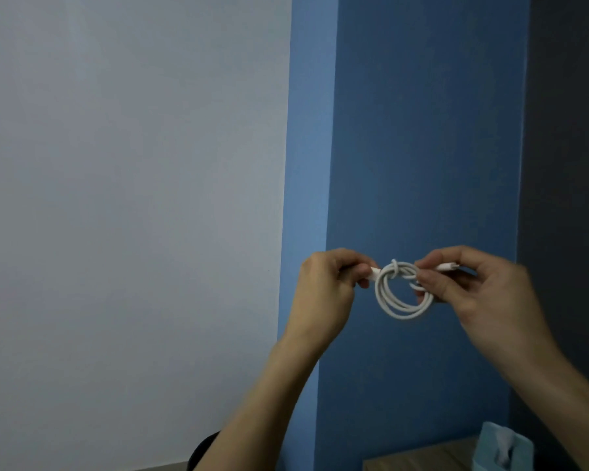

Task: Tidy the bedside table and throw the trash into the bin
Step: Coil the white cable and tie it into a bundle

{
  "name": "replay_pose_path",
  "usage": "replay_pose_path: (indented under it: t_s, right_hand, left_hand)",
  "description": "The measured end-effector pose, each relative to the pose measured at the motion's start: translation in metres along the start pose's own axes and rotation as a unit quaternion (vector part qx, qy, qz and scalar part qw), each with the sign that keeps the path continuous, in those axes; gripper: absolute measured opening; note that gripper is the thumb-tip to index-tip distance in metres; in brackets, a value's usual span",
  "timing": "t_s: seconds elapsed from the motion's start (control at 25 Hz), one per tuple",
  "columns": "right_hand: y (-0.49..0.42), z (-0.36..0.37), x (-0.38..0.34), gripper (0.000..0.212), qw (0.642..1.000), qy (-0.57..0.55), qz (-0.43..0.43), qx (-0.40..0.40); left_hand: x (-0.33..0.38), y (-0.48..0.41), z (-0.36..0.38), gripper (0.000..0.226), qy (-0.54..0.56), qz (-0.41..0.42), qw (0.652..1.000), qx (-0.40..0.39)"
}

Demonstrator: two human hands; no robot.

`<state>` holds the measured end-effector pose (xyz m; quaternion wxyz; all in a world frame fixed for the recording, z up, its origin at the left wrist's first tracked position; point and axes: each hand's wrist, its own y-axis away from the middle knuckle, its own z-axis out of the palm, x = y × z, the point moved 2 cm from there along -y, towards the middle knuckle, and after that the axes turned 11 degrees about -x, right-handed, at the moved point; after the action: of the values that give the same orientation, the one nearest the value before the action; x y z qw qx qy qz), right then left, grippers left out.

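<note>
Pulling the two ends apart too gently is the likeliest way this goes wrong: the white cable (403,290) is wound into a small coil with one turn wrapped over its top, and if that wrap is left slack, I judge the loops would spring open as soon as the coil is put down. Tugging too hard carries its own risk, since the strain falls on the plug ends pinched in the fingers. A slip of either pinch would let the coil drop toward the tabletop (422,457) far below, near the pale blue tissue box (504,447) at the lower right.

The left hand (323,290) is closed narrowly on one white end of the cable, which pokes out just right of its fingertips. The right hand (473,290) pinches the other end between thumb and forefinger, with its lower fingers touching the right side of the coil. The coil hangs between the two hands, held up in the air in front of the blue wall (422,130), well above the tabletop. A grey-white wall (133,198) fills the left side, and no bin is in view.
</note>
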<state>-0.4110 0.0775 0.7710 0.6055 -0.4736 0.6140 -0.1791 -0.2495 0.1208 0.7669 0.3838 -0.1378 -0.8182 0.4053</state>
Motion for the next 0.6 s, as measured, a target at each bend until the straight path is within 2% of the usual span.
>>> replay_pose_path:
  t_s: [0.04,0.08,0.12,0.2,0.24,0.28,0.36,0.4,0.52,0.6]
  right_hand:
    - [-0.001,0.001,0.000,0.015,1.000,0.003,-0.001,0.010]
    - [-0.002,0.002,0.000,0.017,1.000,0.004,-0.006,0.022]
    - [-0.002,0.002,-0.002,0.018,0.999,0.003,-0.011,0.035]
    - [0.000,0.005,-0.003,0.017,0.998,-0.001,-0.022,0.054]
    - [0.001,0.007,-0.003,0.016,0.998,-0.005,-0.027,0.062]
    - [0.003,0.008,-0.003,0.016,0.997,-0.010,-0.028,0.069]
    - [0.004,0.009,0.000,0.016,0.997,-0.021,-0.030,0.073]
    - [0.005,0.010,0.001,0.016,0.996,-0.029,-0.030,0.073]
    - [0.008,0.009,0.001,0.017,0.996,-0.043,-0.032,0.068]
    - [0.008,0.008,-0.001,0.015,0.997,-0.033,-0.036,0.058]
  left_hand:
    - [0.001,0.001,0.002,0.023,0.038,-0.003,0.999,0.018]
    - [0.003,0.002,0.005,0.023,0.119,-0.018,0.992,0.034]
    - [0.006,0.003,0.011,0.019,0.233,-0.042,0.971,0.036]
    - [0.013,0.006,0.023,0.014,0.459,-0.091,0.884,0.003]
    - [0.017,0.009,0.029,0.022,0.524,-0.104,0.845,-0.022]
    - [0.020,0.011,0.033,0.032,0.555,-0.109,0.823,-0.041]
    - [0.026,0.015,0.036,0.044,0.559,-0.102,0.821,-0.060]
    - [0.027,0.017,0.036,0.043,0.552,-0.096,0.826,-0.060]
    - [0.031,0.019,0.031,0.018,0.507,-0.084,0.857,-0.033]
    - [0.032,0.019,0.027,0.013,0.449,-0.080,0.890,-0.008]
